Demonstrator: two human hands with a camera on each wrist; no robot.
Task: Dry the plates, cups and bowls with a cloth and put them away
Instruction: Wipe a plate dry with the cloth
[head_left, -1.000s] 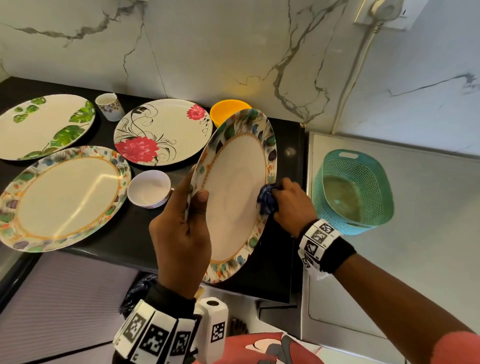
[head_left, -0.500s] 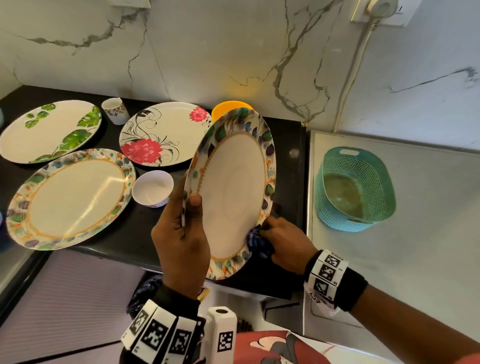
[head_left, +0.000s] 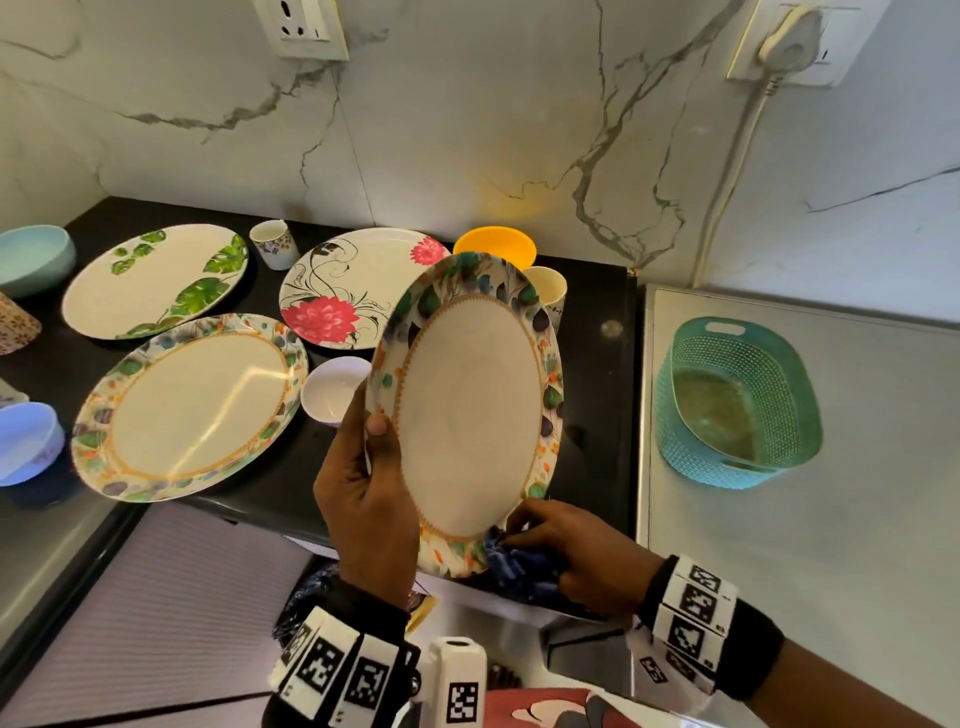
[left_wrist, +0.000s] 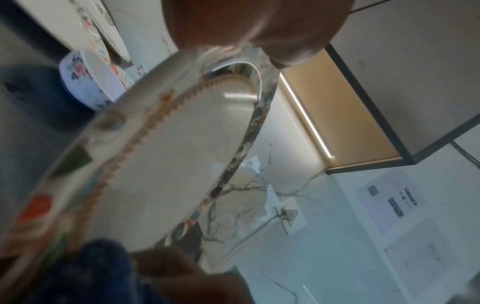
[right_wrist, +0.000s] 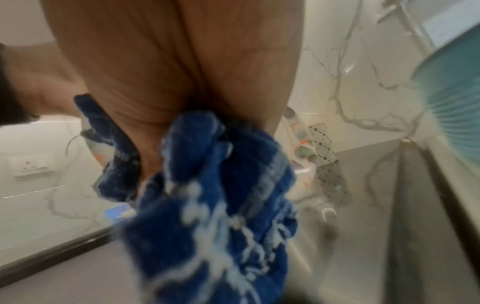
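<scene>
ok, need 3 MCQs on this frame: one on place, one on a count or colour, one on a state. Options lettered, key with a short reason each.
1. Where does the blue cloth touch the held plate?
A. top rim
B. lower rim
C. centre

2. How many plates lie flat on the black counter?
A. one
B. three
C. five

3. How is the held plate oriented?
A. flat on the counter
B. tilted in the air
C. lying in the teal basket

Key: 1 B, the right hand bunches the cloth at the bottom edge. 2 B, leaf, red-flower and floral-rimmed plates lie there. 3 B, the left hand grips its edge above the counter.
</scene>
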